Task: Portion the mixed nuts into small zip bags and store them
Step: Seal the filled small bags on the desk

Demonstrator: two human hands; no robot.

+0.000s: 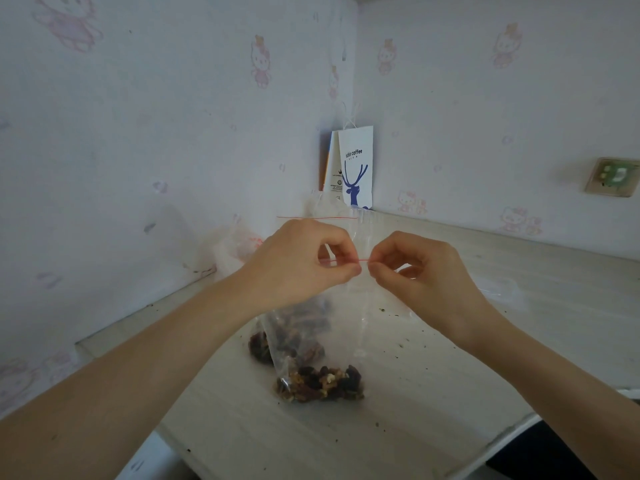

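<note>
Pale wood-grain bench (pixel 433 427) sits in a wall corner, open surface to the right, crumbs scattered. My left hand (pixel 304 261) and right hand (pixel 419 271) each pinch the red zip strip of a clear plastic zip bag (pixel 332 327), grip tight at its top. Mixed nuts (pixel 320 382) fill its bottom, resting on the bench. Paper coffee bag (pixel 356 168) stands in the corner.

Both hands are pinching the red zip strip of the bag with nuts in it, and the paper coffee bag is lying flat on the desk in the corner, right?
Not quite. The head view shows the paper coffee bag standing upright against the wall in the corner, not lying flat. The rest holds: the left hand and right hand both pinch the red zip strip of the bag with nuts.
</note>
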